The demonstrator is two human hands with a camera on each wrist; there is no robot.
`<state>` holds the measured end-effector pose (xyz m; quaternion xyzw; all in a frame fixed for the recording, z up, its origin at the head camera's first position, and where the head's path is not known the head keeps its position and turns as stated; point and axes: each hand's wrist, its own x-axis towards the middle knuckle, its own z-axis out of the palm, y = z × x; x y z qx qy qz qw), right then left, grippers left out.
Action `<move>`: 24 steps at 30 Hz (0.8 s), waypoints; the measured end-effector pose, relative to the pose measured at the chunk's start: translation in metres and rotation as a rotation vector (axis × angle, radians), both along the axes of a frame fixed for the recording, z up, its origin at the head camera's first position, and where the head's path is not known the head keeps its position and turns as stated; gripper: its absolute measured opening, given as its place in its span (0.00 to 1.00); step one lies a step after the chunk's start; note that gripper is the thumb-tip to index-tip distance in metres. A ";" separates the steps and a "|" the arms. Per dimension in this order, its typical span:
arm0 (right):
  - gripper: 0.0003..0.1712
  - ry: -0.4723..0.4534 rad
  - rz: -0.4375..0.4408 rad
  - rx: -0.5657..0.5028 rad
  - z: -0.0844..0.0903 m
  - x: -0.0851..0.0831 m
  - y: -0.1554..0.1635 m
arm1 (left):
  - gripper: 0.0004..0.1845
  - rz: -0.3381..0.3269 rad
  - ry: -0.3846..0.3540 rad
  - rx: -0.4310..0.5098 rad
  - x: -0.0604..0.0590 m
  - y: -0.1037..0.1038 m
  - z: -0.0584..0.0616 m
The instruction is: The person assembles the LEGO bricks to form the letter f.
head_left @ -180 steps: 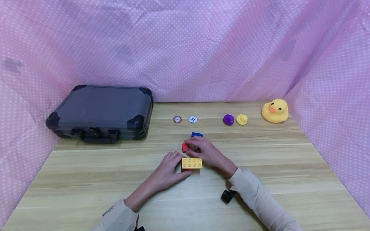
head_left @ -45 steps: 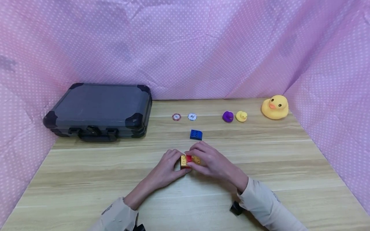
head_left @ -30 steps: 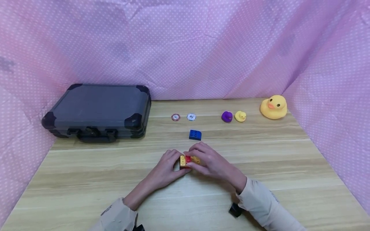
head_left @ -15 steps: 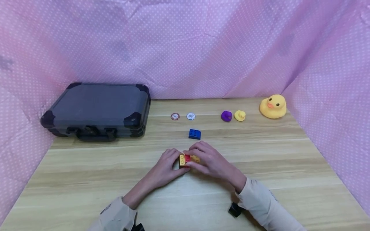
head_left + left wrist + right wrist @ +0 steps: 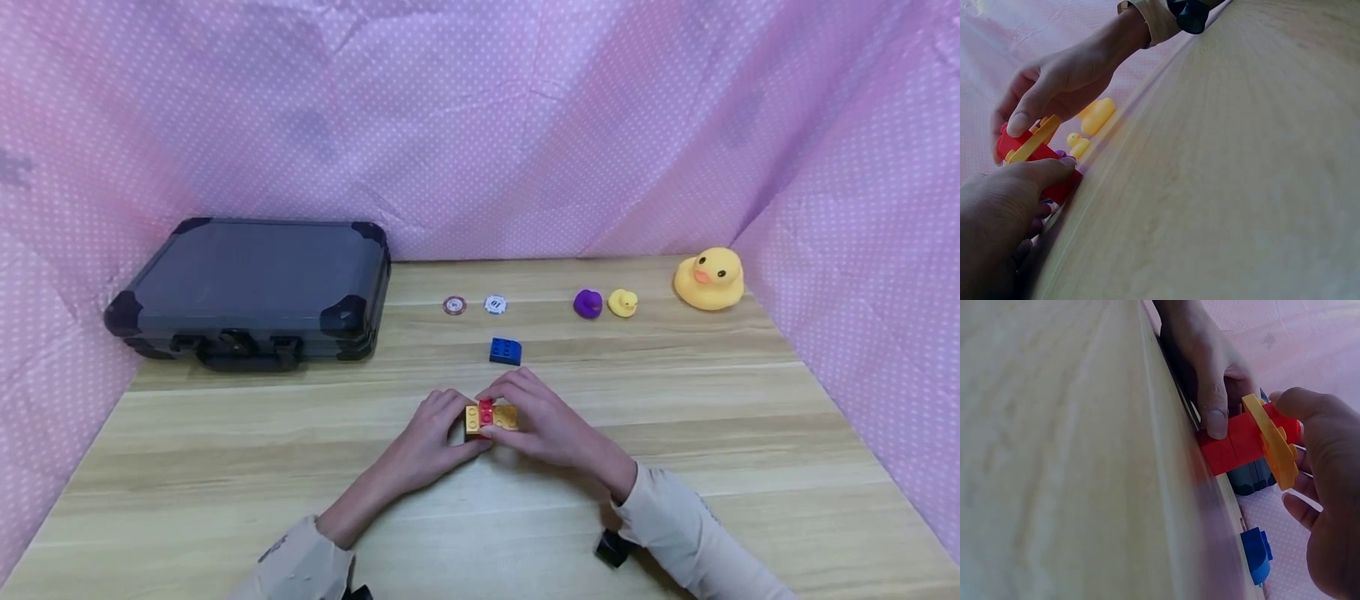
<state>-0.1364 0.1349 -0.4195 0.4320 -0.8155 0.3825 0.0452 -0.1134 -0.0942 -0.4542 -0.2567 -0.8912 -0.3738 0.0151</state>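
A small tower of toy building bricks stands on the table between both hands. Its lower part is red bricks (image 5: 1225, 450), with a thin yellow brick (image 5: 1270, 440) lying across them. On the yellow one's studs sits a small red brick (image 5: 486, 412), near its middle. My left hand (image 5: 427, 435) pinches the lower red part between thumb and fingers. The thumb and fingers of my right hand (image 5: 551, 423) pinch the top red brick. Just beyond the hands lies a blue brick (image 5: 506, 351) with one rounded end.
A grey case (image 5: 255, 279) with black corners stands at the back left. Towards the back lie a red-rimmed chip (image 5: 454, 305) and a white chip (image 5: 495, 304). Further right are a purple duck (image 5: 588, 304), a small yellow duck (image 5: 622, 302) and a large yellow duck (image 5: 708, 279).
Six seconds ago my right hand was at a red brick on the table; that brick is now atop the yellow one. Lately my right fingers shifted slightly, baring more of both bricks. The left hand stayed put.
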 end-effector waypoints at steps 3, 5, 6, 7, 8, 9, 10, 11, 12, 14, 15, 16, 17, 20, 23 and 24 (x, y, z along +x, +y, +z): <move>0.21 -0.008 -0.011 0.006 0.001 0.000 0.000 | 0.20 0.005 -0.014 0.002 0.000 0.000 0.000; 0.22 -0.014 -0.016 0.011 0.001 0.001 0.000 | 0.20 0.004 -0.022 0.006 0.000 0.000 0.000; 0.22 -0.017 -0.017 0.012 0.002 0.001 0.000 | 0.20 0.004 -0.023 0.007 0.000 0.000 0.000; 0.23 -0.021 -0.017 0.014 0.002 0.001 0.001 | 0.20 0.004 -0.023 0.007 0.000 0.000 0.000; 0.23 -0.024 -0.016 0.015 0.002 0.001 0.001 | 0.20 0.003 -0.024 0.008 0.000 0.000 0.000; 0.23 -0.027 -0.016 0.016 0.003 0.001 0.002 | 0.19 0.002 -0.022 0.008 0.000 0.000 0.000; 0.23 -0.032 -0.013 0.016 0.003 0.001 0.002 | 0.19 0.002 -0.023 0.007 0.000 0.000 0.000; 0.23 -0.039 -0.011 0.015 0.004 0.000 0.004 | 0.19 0.003 -0.025 0.005 0.000 0.000 0.000; 0.23 -0.046 -0.009 0.012 0.005 0.000 0.005 | 0.19 0.006 -0.031 0.002 0.000 0.000 0.000; 0.23 -0.062 -0.009 0.003 0.006 -0.003 0.008 | 0.19 0.013 -0.044 0.001 0.000 0.000 0.000; 0.22 -0.071 -0.012 -0.003 0.007 -0.004 0.009 | 0.20 0.016 -0.052 0.001 0.000 0.000 0.001; 0.21 -0.080 -0.015 -0.012 0.007 -0.006 0.011 | 0.20 0.019 -0.059 -0.001 0.000 0.001 0.001; 0.20 -0.087 -0.021 -0.021 0.007 -0.009 0.013 | 0.20 0.022 -0.066 -0.001 0.000 0.001 0.001; 0.18 -0.105 -0.052 -0.052 0.006 -0.019 0.019 | 0.21 0.024 -0.074 -0.005 0.000 0.001 0.001; 0.17 -0.112 -0.103 -0.068 0.002 -0.030 0.024 | 0.21 0.023 -0.071 -0.009 0.001 0.002 0.002; 0.17 -0.114 -0.122 -0.066 0.002 -0.033 0.026 | 0.21 0.023 -0.069 -0.010 0.000 0.002 0.002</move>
